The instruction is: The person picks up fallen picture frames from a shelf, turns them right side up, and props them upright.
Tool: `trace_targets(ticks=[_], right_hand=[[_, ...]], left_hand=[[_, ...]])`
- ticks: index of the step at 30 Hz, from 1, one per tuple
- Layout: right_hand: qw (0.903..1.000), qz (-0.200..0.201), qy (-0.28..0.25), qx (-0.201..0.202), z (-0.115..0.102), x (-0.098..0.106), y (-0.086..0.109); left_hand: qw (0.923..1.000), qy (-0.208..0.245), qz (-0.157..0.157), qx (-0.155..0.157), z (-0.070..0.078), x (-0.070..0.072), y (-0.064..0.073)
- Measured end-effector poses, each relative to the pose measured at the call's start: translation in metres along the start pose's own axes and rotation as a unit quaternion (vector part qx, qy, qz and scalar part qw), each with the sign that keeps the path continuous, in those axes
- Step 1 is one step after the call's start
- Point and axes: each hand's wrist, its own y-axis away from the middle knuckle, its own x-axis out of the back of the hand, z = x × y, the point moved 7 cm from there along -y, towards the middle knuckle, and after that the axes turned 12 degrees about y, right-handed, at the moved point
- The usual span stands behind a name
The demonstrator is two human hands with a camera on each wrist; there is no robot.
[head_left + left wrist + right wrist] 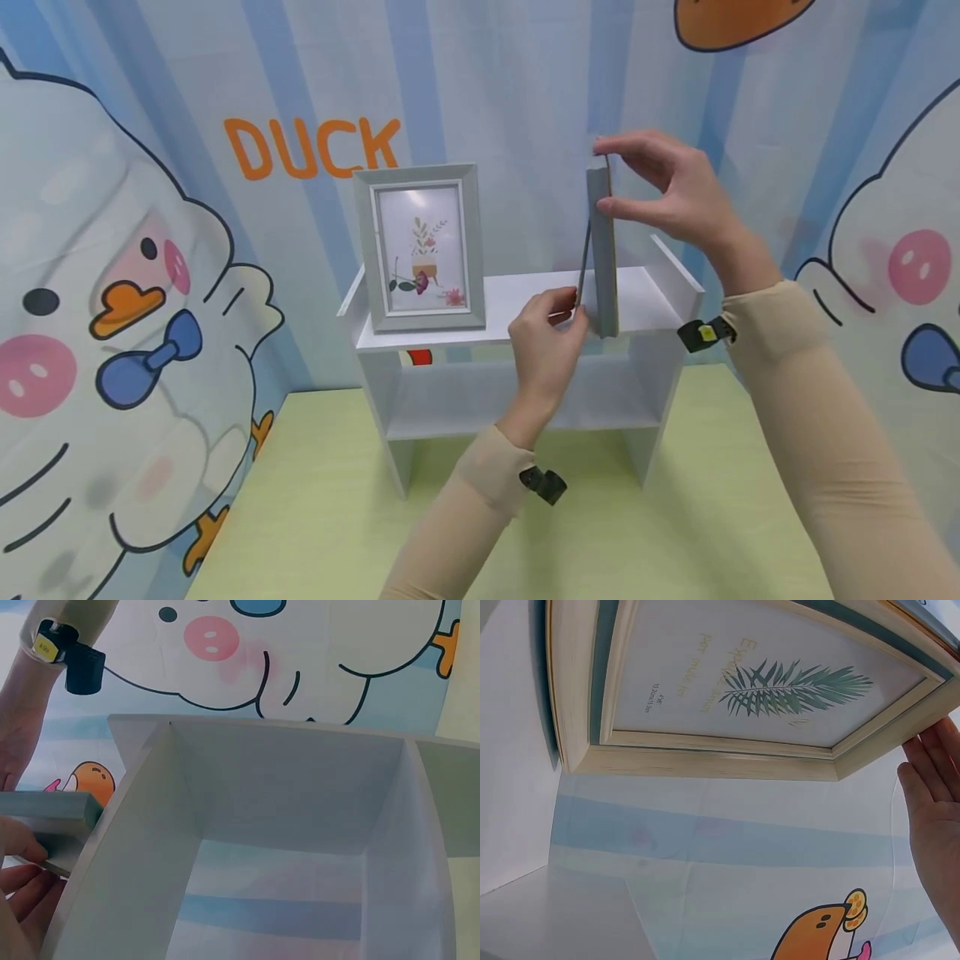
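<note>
A photo frame [603,258] stands edge-on at the front right of the white shelf's top board. My right hand [675,187] grips its upper part, thumb on the near side edge and fingertips at the top. Behind the frame juts a thin back stand [584,258], which my left hand [549,337] pinches near its lower end. The right wrist view shows the pale-bordered front of the photo frame [727,761], with a green leaf print and small lettering. In the left wrist view, the frame's edge [45,804] lies close above my left fingers [19,844].
A second photo frame [420,212] with a flower print stands at the shelf's left. The white two-tier shelf [517,400] has raised side panels and sits on a yellow-green table [300,500]. Behind hangs a blue striped curtain [525,100] with duck drawings.
</note>
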Motion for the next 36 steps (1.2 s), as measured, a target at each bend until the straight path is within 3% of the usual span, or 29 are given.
trace_targets(ticks=[12, 28, 36], right_hand=[[0.9984, -0.024, -0.022, 0.046, -0.007, -0.011, -0.006], [0.9959, -0.051, -0.059, 0.045, -0.006, -0.020, -0.009], [0.9960, -0.052, -0.061, 0.040, 0.016, -0.026, -0.011]], left_hand=[[0.9998, 0.004, 0.000, 0.020, -0.006, 0.020, -0.005], [0.9987, -0.030, -0.008, 0.040, -0.007, 0.041, -0.013], [0.9984, -0.032, -0.021, 0.041, -0.007, 0.042, -0.012]])
